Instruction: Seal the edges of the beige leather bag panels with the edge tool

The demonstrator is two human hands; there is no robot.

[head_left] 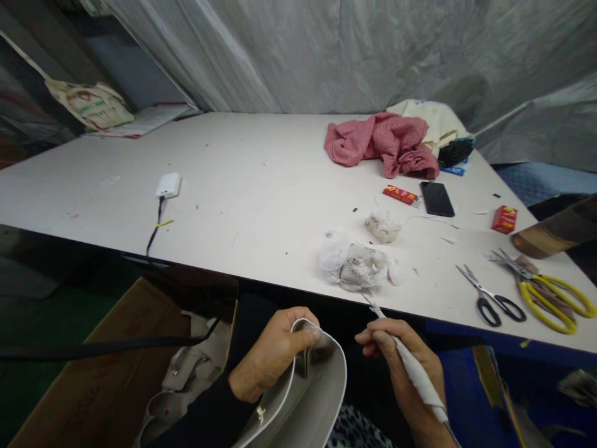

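My left hand [280, 348] pinches the white-edged rim of a pale grey bag [321, 398], its mouth gaping toward me. Inside shows a beige lining, and a small gold-coloured metal fitting sits by the near edge. In my right hand [405, 361] is a slim tool wrapped in white material [417, 376], held like a pen. Its thin tip points up at the table edge, apart from the bag; a thin cord seems to leave its lower end. Just beyond the tip, a dirty whitish block [364, 266] lies on crumpled clear plastic.
On the table [252, 186] are a second whitish lump [383, 226], black-handled scissors [492, 297], yellow-handled scissors [545, 289], a phone [437, 199], red boxes [504, 219], pink cloth [382, 143] and a white device [168, 185] with a cable. A cardboard box [107, 367] holding pale bags stands left.
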